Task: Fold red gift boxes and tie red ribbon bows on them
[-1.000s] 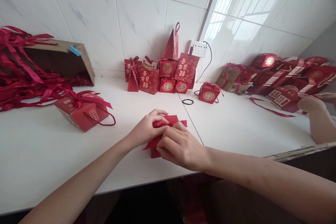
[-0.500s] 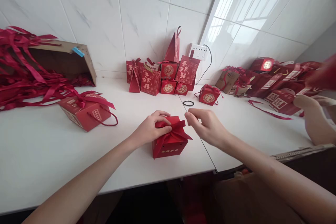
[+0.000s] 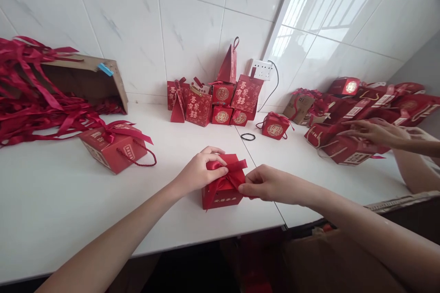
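Note:
A small red gift box [image 3: 227,200] with gold lettering stands on the white table in front of me. Across its top lies a red ribbon bow [image 3: 231,175]. My left hand [image 3: 203,169] rests over the box's left side, thumb and fingers closed on the bow's left loop. At the right side of the bow, my right hand [image 3: 263,184] pinches a ribbon end between thumb and bent fingers. My palms hide part of the lid and the ribbon ends.
Left, a red box [image 3: 118,149] with a rope handle sits before a carton [image 3: 118,87] of loose ribbons [image 3: 30,105]. Several stacked red boxes [image 3: 222,94] stand at the wall, near a black ring [image 3: 248,137]. At right, a co-worker's hands [image 3: 381,132] touch another red box [image 3: 350,149].
My right hand has come down from above the box and taken the ribbon's right end. My left hand stays on the bow. The co-worker has a red box lower on the table.

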### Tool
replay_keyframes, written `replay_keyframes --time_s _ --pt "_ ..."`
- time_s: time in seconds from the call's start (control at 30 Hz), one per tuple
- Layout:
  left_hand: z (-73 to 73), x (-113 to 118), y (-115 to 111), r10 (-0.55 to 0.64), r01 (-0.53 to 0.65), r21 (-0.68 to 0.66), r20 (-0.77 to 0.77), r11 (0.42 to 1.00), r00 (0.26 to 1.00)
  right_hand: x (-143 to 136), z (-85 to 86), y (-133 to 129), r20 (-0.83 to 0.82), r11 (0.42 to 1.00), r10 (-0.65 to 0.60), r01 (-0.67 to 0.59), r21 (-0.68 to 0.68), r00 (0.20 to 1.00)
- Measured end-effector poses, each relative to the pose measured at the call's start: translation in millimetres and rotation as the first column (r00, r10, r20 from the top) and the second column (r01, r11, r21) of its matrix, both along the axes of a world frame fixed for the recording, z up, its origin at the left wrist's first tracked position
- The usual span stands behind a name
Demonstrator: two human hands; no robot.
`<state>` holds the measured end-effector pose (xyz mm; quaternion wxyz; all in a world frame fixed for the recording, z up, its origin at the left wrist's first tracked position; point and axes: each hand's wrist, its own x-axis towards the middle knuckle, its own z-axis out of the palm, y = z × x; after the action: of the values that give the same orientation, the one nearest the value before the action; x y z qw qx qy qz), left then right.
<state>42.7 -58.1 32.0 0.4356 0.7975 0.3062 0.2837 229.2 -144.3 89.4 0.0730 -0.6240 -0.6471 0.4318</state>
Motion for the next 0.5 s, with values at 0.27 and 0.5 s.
replay_keyframes --time_s 0.27,0.5 --pt "0.3 1 0 0.016 -0.016 0.005 -0.010 1.000 1.000 1 5.3 -13 -0.012 0.990 0.000 -0.002 -0.140 1.000" --pt "1.2 1 0 0.016 -0.016 0.002 -0.010 1.000 1.000 -12 3.0 -25 0.523 0.747 -0.127 -0.266 0.610 0.843"
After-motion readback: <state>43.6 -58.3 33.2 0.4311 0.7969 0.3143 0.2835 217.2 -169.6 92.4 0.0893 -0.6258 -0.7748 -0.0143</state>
